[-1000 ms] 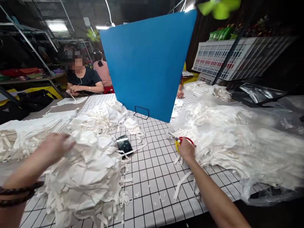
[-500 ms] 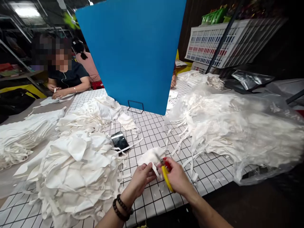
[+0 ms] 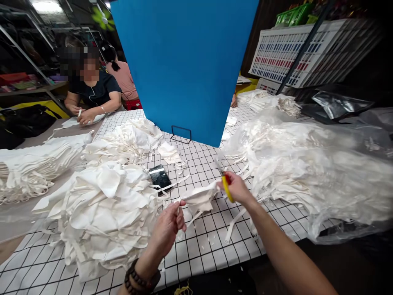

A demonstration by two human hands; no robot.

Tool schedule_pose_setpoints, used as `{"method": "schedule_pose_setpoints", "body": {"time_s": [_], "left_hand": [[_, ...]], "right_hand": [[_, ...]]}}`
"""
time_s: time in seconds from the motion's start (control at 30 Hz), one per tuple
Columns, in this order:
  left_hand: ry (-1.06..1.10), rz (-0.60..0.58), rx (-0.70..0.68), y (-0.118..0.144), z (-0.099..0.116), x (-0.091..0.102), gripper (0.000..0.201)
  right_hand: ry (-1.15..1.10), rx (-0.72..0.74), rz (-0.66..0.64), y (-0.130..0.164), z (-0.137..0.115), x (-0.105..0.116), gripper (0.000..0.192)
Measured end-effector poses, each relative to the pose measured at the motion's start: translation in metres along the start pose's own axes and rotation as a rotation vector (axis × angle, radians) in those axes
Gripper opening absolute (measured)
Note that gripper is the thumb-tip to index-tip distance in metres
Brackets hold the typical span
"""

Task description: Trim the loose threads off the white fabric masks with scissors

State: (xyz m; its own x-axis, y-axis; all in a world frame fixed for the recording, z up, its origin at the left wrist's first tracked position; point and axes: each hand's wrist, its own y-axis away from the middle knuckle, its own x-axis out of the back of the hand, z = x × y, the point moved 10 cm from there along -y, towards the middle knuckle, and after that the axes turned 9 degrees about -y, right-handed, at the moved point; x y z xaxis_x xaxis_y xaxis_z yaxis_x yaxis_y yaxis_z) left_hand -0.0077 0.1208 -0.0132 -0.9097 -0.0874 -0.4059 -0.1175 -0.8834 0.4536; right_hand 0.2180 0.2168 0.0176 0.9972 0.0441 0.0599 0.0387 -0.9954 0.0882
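Observation:
A small white cloth piece with straps point(image 3: 201, 198) is stretched between my two hands, low over the grid-patterned table. My left hand point(image 3: 168, 223) pinches its left end between thumb and finger. In my right hand point(image 3: 238, 190) are scissors point(image 3: 227, 187) with red and yellow handles, blades pointing up and away. Its fingertips also touch the cloth's right end; whether they grip it I cannot tell. Close by on the left rises a heap of similar white cloth pieces point(image 3: 104, 209). A dark phone point(image 3: 159, 178) lies beside the heap, a strap across it.
A clear plastic bag point(image 3: 325, 176) of white pieces spreads over the right side. Beyond my hands stands a tall blue board point(image 3: 187, 69). More white stacks point(image 3: 39, 164) lie at left, where a co-worker point(image 3: 95, 94) sits. White crates point(image 3: 297, 53) are at back right.
My hands have moved apart, left hand leftward and right hand up and to the right. The cloth is now drawn out between them. The view has shifted slightly.

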Motion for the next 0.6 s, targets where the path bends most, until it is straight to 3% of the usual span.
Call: {"method": "schedule_pose_setpoints", "body": {"time_s": [0.1,0.2,0.27,0.4,0.5,0.6], "left_hand": [[-0.108,-0.143,0.0,0.014,0.028,-0.013,0.024],[-0.147,-0.268,0.053,0.017,0.03,-0.025,0.022],[-0.173,-0.261,0.09,0.011,0.019,-0.022,0.025],[-0.286,-0.179,0.117,0.0,-0.009,-0.005,0.048],[-0.334,-0.21,0.15,-0.001,-0.027,-0.002,0.041],[-0.416,-0.249,0.161,0.002,-0.037,-0.005,0.034]], "right_hand": [[-0.122,0.055,-0.014,-0.007,-0.045,0.027,0.03],[-0.308,0.07,0.091,-0.021,-0.064,0.054,0.036],[-0.367,0.035,0.151,-0.032,-0.055,0.059,0.041],[-0.375,-0.043,0.135,-0.043,-0.018,0.044,0.045],[-0.407,-0.054,0.114,-0.04,-0.002,0.035,0.044],[-0.433,-0.031,0.119,-0.035,-0.003,0.035,0.042]]}}
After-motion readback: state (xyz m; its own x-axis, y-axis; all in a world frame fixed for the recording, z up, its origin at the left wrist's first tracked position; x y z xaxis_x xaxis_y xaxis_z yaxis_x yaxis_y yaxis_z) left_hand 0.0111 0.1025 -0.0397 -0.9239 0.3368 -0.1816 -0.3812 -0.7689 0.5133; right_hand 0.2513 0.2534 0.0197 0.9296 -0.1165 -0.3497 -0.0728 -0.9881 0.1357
